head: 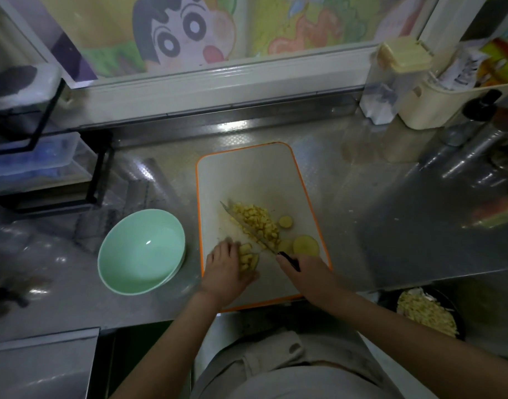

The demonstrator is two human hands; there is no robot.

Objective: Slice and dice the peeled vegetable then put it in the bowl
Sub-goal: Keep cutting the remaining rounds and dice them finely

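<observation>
You are working at a steel tabletop [362, 211]. The orange-rimmed cutting board [247, 174] is lying in the middle of it, and the green bowl [160, 234] is sitting just left of the board, holding nothing yet.

Your left hand [225, 269] is curling over a small bundle of cut strips [247, 256] at the near left of the board, with fingers and thumb pinching it from either side. Your right hand [304, 272] is wrapping round the black handle of the knife [247, 228]. The blade is slanting away to the far left, and its edge is lying along the left flank of the diced pile [258, 223]. Whether the blade is touching the board or hovering just above it cannot be told. Right of the pile, a few round slices [306, 245] are waiting uncut near the board's right rim.

By my reckoning you are in the dicing step and well past halfway. Most of the vegetable is lying in cubes, one bundle is being held for cross-cutting, and the rounds are not yet touched. The next move is calling for you to bring the blade over to the bundle and cut across the strips, keeping your left fingertips tucked clear of the edge. The rounds are going to need stacking and slitting before anything is scraped left into the bowl.
</observation>
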